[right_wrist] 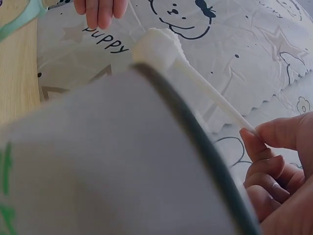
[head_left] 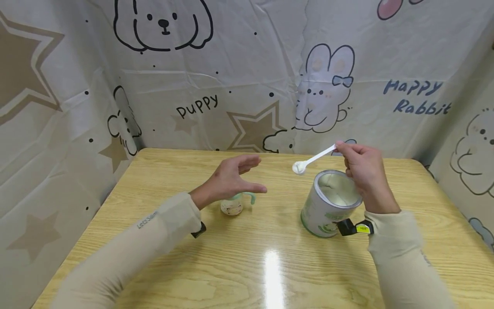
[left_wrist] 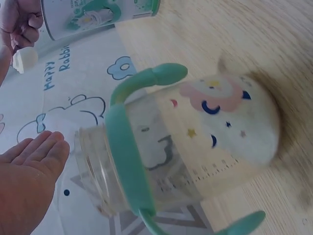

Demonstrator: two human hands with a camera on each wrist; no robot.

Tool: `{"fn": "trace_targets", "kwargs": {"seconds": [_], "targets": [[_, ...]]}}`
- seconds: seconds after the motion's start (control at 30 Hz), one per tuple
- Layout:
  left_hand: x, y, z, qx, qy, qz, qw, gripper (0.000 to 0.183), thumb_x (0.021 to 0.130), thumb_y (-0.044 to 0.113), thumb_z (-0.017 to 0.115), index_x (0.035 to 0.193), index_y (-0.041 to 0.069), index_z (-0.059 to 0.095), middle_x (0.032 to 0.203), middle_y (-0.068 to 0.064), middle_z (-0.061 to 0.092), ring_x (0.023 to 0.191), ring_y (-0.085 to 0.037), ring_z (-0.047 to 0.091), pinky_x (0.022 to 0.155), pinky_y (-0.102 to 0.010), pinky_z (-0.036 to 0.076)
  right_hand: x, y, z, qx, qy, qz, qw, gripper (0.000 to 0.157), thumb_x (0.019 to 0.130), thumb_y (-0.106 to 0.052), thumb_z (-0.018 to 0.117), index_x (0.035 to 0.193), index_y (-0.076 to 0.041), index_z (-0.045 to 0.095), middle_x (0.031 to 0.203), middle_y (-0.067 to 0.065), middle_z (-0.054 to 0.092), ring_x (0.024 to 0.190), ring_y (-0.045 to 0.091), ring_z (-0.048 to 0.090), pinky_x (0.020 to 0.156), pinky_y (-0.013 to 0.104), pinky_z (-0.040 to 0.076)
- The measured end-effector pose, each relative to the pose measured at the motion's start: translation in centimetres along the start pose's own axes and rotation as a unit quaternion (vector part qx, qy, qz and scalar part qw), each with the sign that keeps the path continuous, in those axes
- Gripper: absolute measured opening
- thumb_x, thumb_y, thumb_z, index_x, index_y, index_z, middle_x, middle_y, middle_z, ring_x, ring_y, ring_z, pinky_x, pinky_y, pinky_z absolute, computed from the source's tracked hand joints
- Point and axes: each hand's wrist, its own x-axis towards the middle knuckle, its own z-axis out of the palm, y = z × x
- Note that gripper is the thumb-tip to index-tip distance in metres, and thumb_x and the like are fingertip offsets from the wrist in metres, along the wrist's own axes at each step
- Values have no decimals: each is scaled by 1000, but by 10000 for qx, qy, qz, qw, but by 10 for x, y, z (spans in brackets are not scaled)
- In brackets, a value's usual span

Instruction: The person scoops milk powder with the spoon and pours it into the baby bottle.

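My right hand (head_left: 364,171) pinches the end of a white scoop's long handle, seen in the right wrist view between thumb and forefinger. White powder heaps in the bowl of the scoop (head_left: 299,167), which hangs left of the open milk powder can (head_left: 322,214) and above its rim. Over the baby bottle (head_left: 232,207), my left hand (head_left: 231,176) is held with fingers spread from the thumb and nothing between them. In the left wrist view the clear bottle (left_wrist: 176,147) has green handles (left_wrist: 132,161), printed stars and moons, and an uncapped neck.
The wooden table (head_left: 154,274) carries the bottle on the left and the can on the right. Behind it hangs a pale cloth (head_left: 239,60) printed with cartoon animals and stars. A black wrist camera (head_left: 347,227) sits close to the can's side.
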Motion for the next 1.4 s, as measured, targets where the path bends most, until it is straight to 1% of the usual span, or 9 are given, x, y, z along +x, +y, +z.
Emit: {"fn": "trace_targets", "kwargs": {"seconds": [0.17,0.27,0.47,0.63,0.73,0.87,1.1,1.23,1.4], "targets": [[-4,-2,-6,19,33,-19,10000,83,75,25,91,145,9,50,147,-4,52,137,-22,47,110,-36,42,0,-2,9,-140,57,77,9999,24,96,-33,69,74,-25,74,70,-4,41,58,8,35,44,16,30],[-6,-4,-10,-21,65,-63,10000,84,75,23,91,146,8,50,146,-5,53,136,-23,47,110,-37,42,0,-3,14,-21,23,89,10000,24,96,-31,70,73,-25,74,66,-5,41,54,7,34,43,16,29],[-11,-12,-19,-3,110,-132,9999,83,75,23,90,146,8,50,145,-6,54,135,-25,48,110,-40,41,-3,-3,27,-172,-47,-33,9998,23,97,-31,67,76,-24,74,59,-7,37,50,6,32,41,16,28],[-18,-18,-26,42,169,-143,9997,84,76,25,90,147,9,49,144,-6,54,135,-26,49,111,-43,41,-5,-3,37,-222,-76,-136,9996,24,98,-30,66,76,-25,73,58,-7,38,51,5,32,42,15,30],[-21,-22,-29,103,194,-153,9996,85,75,24,91,146,7,48,144,-8,54,135,-28,49,111,-45,40,-6,-5,42,-303,-112,-153,9994,22,98,-32,66,81,-20,73,60,-7,38,51,5,32,43,16,28],[-24,-26,-32,228,218,-139,9994,86,74,24,91,146,6,49,144,-10,55,134,-29,49,111,-45,40,-6,-6,49,-353,-171,-135,9991,23,98,-33,65,90,-12,72,59,-8,37,50,5,30,42,17,27],[-27,-34,-35,422,227,-119,9988,87,72,27,92,145,7,49,144,-9,55,134,-28,50,110,-45,41,-6,-7,59,-145,-272,-217,9993,22,98,-29,66,83,-16,74,54,-9,35,46,3,28,40,16,25],[-29,-39,-35,512,203,-186,9983,89,70,28,93,145,7,49,144,-9,54,134,-27,50,111,-45,40,-7,-8,65,-168,-298,-180,9993,23,98,-30,67,87,-11,74,53,-9,34,46,3,28,40,17,25],[-31,-43,-36,528,150,-163,9984,91,70,26,94,145,5,48,144,-11,54,134,-28,49,112,-47,39,-7,-9,74,-297,-330,-84,9990,23,98,-31,67,89,-11,73,54,-10,33,47,4,28,42,17,25]]}}
